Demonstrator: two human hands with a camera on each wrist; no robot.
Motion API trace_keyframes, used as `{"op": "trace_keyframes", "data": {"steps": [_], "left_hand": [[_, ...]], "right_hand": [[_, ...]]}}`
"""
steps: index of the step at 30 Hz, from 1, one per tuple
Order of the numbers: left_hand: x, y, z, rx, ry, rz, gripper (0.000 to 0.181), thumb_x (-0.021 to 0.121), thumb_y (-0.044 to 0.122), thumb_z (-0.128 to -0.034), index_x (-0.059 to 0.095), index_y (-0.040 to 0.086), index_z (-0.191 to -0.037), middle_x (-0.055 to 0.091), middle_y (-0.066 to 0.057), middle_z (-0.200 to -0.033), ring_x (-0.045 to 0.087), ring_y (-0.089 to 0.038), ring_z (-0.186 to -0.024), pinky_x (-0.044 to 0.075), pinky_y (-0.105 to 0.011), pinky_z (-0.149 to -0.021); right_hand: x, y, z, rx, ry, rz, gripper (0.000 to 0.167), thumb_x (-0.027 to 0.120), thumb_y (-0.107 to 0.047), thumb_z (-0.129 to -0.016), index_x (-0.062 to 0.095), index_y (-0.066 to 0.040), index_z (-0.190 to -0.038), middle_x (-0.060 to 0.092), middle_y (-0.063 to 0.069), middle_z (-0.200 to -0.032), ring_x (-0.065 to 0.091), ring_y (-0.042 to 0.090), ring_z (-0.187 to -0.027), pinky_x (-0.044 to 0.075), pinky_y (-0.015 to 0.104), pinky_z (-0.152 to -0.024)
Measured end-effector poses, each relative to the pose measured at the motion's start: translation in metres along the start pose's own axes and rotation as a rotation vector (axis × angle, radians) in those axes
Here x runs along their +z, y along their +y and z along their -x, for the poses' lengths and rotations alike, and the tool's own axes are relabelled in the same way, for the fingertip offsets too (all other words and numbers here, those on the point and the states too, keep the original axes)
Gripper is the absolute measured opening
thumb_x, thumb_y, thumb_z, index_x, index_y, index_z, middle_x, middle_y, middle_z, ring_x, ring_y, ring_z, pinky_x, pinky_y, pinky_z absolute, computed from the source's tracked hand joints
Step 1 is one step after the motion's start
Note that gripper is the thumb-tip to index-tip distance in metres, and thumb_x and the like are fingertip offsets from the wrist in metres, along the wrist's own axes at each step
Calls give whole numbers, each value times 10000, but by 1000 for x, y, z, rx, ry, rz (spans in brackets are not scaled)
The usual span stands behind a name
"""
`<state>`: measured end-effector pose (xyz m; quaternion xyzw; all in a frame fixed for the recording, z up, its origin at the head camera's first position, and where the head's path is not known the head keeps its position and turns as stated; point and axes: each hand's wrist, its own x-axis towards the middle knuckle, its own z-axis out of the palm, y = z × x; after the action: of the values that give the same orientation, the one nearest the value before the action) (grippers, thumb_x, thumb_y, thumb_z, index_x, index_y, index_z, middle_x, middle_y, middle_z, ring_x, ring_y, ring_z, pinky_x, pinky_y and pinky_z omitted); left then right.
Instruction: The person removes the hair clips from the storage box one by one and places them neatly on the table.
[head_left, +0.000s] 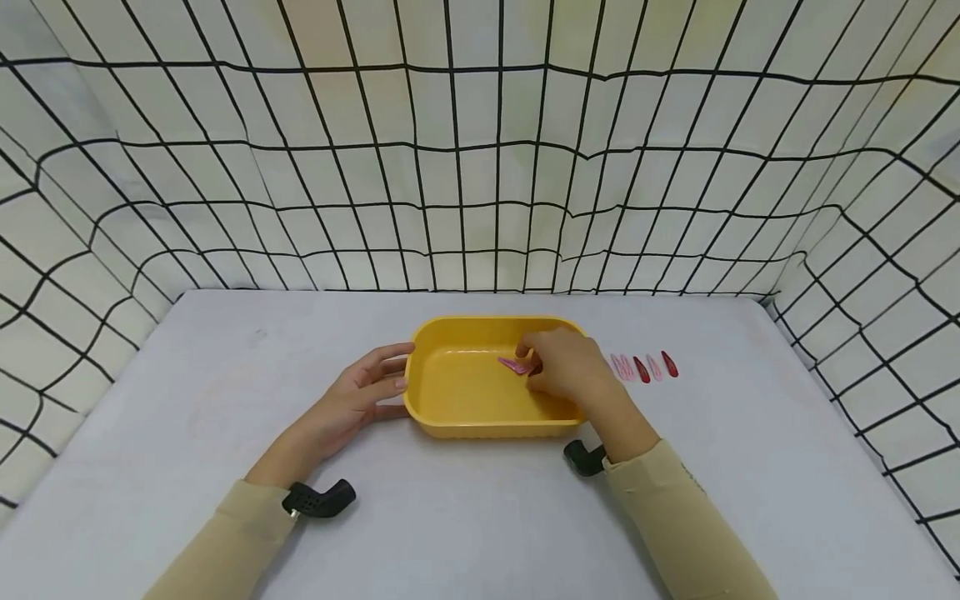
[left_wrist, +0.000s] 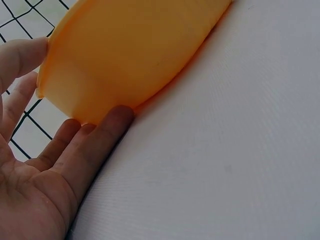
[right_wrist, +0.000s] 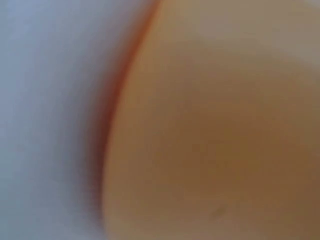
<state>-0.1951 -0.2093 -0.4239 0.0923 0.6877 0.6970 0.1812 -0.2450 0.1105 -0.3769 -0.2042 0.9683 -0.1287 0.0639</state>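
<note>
Head view: a pink clip (head_left: 512,364) is pinched by the right hand (head_left: 564,365) near the centre of the yellow tray (head_left: 457,396), touched at nine o'clock by the left hand (head_left: 366,390), fingers extended.

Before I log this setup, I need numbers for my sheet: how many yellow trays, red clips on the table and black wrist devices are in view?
Yellow tray: 1
Red clips on the table: 2
Black wrist devices: 2
Total: 5
</note>
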Motion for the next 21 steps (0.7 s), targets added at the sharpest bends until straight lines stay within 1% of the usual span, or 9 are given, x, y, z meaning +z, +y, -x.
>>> {"op": "trace_keyframes", "data": {"steps": [3,6,9,12,16,21], "left_hand": [[1,1,0,0,1,-3,528,585,176,-1015,393,180,-1507,363,-138,-1556,525,-320,-1304,557,-443,-956],[1,1,1,0,3,-5,535,590,181,-1013,391,181,-1509,362,-138,-1558,514,-332,-1313,557,-450,-955],[1,2,1,0,2,-7,538,594,189,-1011,391,184,-1509,361,-136,-1560,513,-332,-1315,555,-452,-957],[1,2,0,0,3,-5,536,595,188,-1011,393,183,-1507,363,-135,-1557,522,-320,-1306,556,-452,-957],[1,1,0,0,3,-4,529,591,186,-1013,397,186,-1505,364,-135,-1555,530,-307,-1297,556,-452,-958],[1,1,-1,-1,1,2,529,590,187,-1013,396,187,-1505,361,-135,-1558,536,-307,-1294,555,-450,-959]], "right_hand": [[0,0,0,-2,6,6,281,787,-205,-824,692,-193,-1088,677,-67,-852,579,147,-846,495,365,-752],[-1,1,-1,-7,18,-14,245,760,-208,-853,696,-189,-1089,674,-62,-856,580,147,-825,504,349,-748],[-3,2,-1,-10,51,-37,200,734,-217,-888,707,-188,-1084,680,-48,-880,591,159,-824,515,346,-755],[-6,2,-1,-8,96,-78,153,704,-186,-914,723,-173,-1066,692,-27,-899,593,196,-838,516,368,-760],[-10,3,0,-2,149,-164,125,681,-129,-920,731,-143,-1034,698,-21,-883,596,206,-833,514,362,-779],[-13,3,0,-44,169,-310,110,712,-117,-897,736,-108,-1004,693,-22,-875,616,175,-831,555,320,-788]]}}
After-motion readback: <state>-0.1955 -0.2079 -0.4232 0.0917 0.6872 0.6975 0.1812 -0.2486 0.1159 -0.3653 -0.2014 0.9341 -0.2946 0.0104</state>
